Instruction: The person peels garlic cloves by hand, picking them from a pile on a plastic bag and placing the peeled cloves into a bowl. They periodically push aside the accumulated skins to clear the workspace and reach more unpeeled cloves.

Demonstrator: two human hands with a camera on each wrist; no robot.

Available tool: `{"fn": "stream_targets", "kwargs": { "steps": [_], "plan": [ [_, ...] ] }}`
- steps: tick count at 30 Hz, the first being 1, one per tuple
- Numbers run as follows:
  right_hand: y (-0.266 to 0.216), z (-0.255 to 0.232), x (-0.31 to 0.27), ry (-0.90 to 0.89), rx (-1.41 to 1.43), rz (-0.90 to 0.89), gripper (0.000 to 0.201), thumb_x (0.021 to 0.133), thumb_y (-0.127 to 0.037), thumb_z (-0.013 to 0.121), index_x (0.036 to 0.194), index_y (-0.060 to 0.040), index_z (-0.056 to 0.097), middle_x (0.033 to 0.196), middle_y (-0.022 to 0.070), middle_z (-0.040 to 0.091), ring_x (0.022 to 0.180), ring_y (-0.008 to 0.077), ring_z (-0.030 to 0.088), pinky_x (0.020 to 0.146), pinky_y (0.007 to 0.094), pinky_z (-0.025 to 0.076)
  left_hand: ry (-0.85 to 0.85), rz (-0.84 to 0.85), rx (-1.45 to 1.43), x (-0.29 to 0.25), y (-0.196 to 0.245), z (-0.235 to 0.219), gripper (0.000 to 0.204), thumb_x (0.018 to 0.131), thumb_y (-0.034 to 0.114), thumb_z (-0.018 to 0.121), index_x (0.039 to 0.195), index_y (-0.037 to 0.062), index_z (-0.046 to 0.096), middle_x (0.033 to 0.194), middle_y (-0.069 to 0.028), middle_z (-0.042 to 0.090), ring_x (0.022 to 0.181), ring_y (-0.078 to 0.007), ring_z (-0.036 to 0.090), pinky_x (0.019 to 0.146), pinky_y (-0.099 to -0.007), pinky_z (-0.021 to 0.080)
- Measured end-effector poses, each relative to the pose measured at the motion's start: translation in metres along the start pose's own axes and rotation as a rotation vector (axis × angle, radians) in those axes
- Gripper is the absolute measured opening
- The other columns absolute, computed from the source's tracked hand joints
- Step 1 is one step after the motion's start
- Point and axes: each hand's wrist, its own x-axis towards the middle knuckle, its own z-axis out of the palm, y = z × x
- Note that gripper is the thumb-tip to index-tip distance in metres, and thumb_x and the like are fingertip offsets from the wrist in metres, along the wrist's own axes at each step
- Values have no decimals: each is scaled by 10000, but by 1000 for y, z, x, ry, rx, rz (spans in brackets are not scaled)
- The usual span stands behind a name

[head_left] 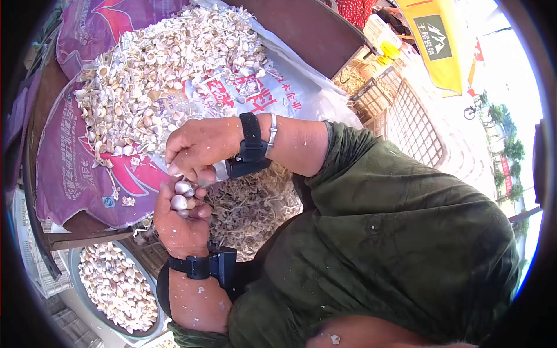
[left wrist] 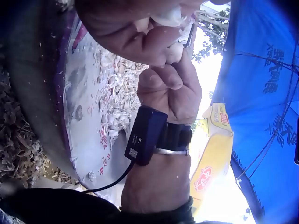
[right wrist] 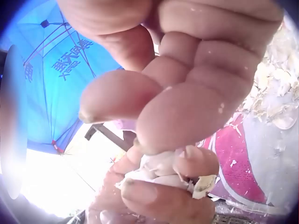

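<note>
Green shirt (head_left: 400,220) fabric is seen nearest; cloves (head_left: 179,202) are cupped by the curled left hand (head_left: 181,227), garlic pinched by the right hand (head_left: 206,141); left of the garlic heap (head_left: 174,69), a basin (head_left: 74,268) is placed.

- I make this out as an outdoor market stall or a roadside work spot; I can't tell which.
- Over my wrist views spreads a blue canopy (left wrist: 261,93) with printed characters, and a yellow printed sheet (head_left: 438,43) hangs nearby.
- Past them I get bright daylight, green trees (head_left: 512,148) and what looks like a bicycle (head_left: 469,112).
- A big garlic heap (head_left: 168,75) lies on printed sacks (head_left: 67,168) spread across a wooden-edged tabletop (head_left: 81,225).
- Just beside it I see a tub (head_left: 74,272) full of cloves.
- Plastic crates (head_left: 413,119) and a pile of dry plant scraps (head_left: 249,203) give me a produce-handling place.
</note>
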Motion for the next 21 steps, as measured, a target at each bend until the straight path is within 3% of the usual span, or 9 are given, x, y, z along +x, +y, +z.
{"fn": "stream_targets", "kwargs": {
  "steps": [2, 5, 7, 11, 13, 15, 17, 19, 21],
  "plan": [
    [-9, 12, -7, -88, -351, -79, 246, 922, -186, 567, 921, 55, 616, 697, 110, 650, 523, 144, 638, 488, 278, 497, -24, 3, -1, -7, -3, 6, 320, 971, 379, 485, 1032, 80, 581, 805, -37, 627, 681, -157, 601, 483, -264, 393],
    [-14, 29, -16, -31, -372, -76, 246, 926, -196, 575, 896, 44, 621, 691, 106, 654, 522, 145, 641, 493, 282, 501, -34, 7, -23, -15, -8, 7, 332, 970, 411, 468, 944, 96, 571, 746, -36, 618, 617, -166, 588, 469, -261, 390],
    [-27, 35, -26, 14, -282, -29, 273, 933, -227, 590, 860, 35, 619, 677, 94, 646, 506, 134, 618, 476, 279, 482, -265, -7, -14, -16, -7, -2, 349, 970, 428, 465, 913, 102, 579, 744, -31, 621, 614, -161, 584, 463, -251, 388],
    [-32, 30, -40, 142, -96, -103, 277, 941, -255, 597, 864, 10, 614, 655, 65, 625, 459, 102, 542, 450, 263, 437, -375, 87, -248, -42, 3, -12, 417, 1001, 410, 388, 1079, 40, 565, 963, -134, 598, 727, -197, 556, 435, -253, 376],
    [-25, 21, -43, 251, 27, -73, 263, 936, -252, 606, 883, 5, 614, 659, 60, 624, 466, 99, 550, 449, 262, 435, -635, 194, -281, -44, 21, -38, 419, 994, 373, 411, 1155, 5, 528, 1115, -178, 533, 814, -216, 551, 465, -262, 406],
    [-14, 4, -42, 267, 32, -70, 255, 928, -244, 615, 897, 9, 618, 677, 62, 629, 478, 107, 568, 451, 255, 450, -638, 317, -309, -55, 49, -62, 395, 966, 319, 477, 1193, -4, 495, 1134, -170, 514, 848, -202, 540, 482, -253, 418],
    [-1, -9, -41, 415, 76, -20, 285, 918, -234, 604, 912, 50, 617, 728, 97, 653, 533, 152, 627, 459, 276, 498, -510, 451, -423, -63, 85, -106, 554, 928, 323, 544, 1335, -35, 433, 1281, -204, 452, 892, -248, 553, 518, -266, 443],
    [16, -26, -35, 449, 64, 12, 253, 920, -211, 606, 994, 30, 625, 797, 87, 659, 573, 144, 648, 474, 260, 506, -406, 499, -1045, -72, 118, -160, 744, 875, 305, 553, 1466, -17, 233, 1429, -211, 373, 1127, -346, 557, 588, -281, 463],
    [25, -37, -30, 534, -11, 70, 259, 916, -196, 589, 1021, 39, 619, 865, 101, 664, 660, 153, 683, 496, 264, 525, -230, 547, -1397, -88, 135, -181, 845, 838, 308, 546, 1505, 0, 128, 1520, -212, 274, 1314, -413, 435, 632, -304, 474]
  ]
}}
